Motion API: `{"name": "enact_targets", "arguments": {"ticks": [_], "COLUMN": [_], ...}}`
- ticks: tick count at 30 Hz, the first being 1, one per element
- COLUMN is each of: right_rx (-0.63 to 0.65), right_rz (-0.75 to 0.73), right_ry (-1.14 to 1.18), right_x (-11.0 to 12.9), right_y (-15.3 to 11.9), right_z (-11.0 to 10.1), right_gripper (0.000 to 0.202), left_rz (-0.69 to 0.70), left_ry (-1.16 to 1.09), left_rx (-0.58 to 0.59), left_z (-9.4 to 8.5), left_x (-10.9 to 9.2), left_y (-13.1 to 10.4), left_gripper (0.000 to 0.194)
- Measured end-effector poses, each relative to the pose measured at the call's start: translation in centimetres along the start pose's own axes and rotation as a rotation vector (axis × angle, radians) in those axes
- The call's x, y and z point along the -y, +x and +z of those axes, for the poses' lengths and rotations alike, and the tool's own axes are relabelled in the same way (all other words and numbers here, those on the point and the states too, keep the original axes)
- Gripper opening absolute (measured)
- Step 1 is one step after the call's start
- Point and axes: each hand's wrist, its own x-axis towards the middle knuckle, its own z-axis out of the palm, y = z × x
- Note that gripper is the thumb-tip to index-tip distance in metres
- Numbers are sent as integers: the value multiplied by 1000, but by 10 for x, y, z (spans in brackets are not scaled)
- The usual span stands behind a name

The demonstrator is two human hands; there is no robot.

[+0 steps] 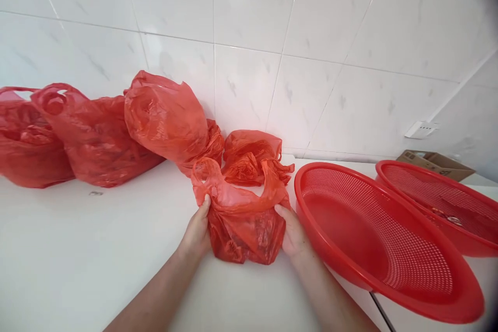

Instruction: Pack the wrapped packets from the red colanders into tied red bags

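Note:
A red plastic bag [247, 225] with two loop handles stands on the white table in front of me, its mouth facing up. Something darker shows faintly through its thin sides; I cannot make out what. My left hand [198, 228] grips the bag's left side, thumb on the front near the rim. On the right side, my right hand [291, 231] holds the bag the same way, thumb near the rim. Right behind it, another crumpled red bag [252, 153] lies against the wall.
Filled red bags [105, 140] line the wall at the left, with a rounded one [167, 116] beside them. At the right are a red perforated basket [346, 223], a second basket [439, 187] with small items inside, and a cardboard box [439, 163]. A wall socket [420, 129] is above.

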Motion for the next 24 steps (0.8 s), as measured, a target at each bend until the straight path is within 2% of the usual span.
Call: {"name": "enact_targets", "arguments": {"ticks": [3, 5, 7, 10, 12, 14, 17, 21, 23, 24], "right_rx": [169, 149, 68, -41, -58, -23, 63, 102, 97, 91], "right_rz": [-16, 2, 29, 74, 133, 189, 229, 298, 345, 360], "right_ry": [-103, -217, -264, -132, 6, 106, 191, 271, 278, 280], "right_x": [2, 0, -4, -6, -5, -4, -4, -2, -2, -2], "right_y": [-7, -9, -10, -6, -4, -2, -3, -4, -4, -3], "right_z": [12, 17, 18, 10, 2, -5, -9, -2, 3, 5], "right_gripper": [58, 53, 40, 34, 33, 32, 29, 11, 16, 19], "left_rz": [-27, -68, -131, -167, -147, -128, -127, -173, -194, -207], "left_ry": [54, 143, 222, 246, 218, 184, 108, 16, -22, -39], "left_rx": [187, 241, 219, 103, 16, -44, -30, 6, 44, 72], "left_z": [4, 7, 11, 13, 11, 8, 5, 5, 5, 5], "left_x": [-2, -3, -3, 0, 2, 2, -1, -3, -3, -2], "left_y": [-8, -13, -18, -18, -15, -12, -10, -11, -11, -12], "left_gripper": [55, 54, 52, 45, 40, 35, 33, 25, 16, 18]}}
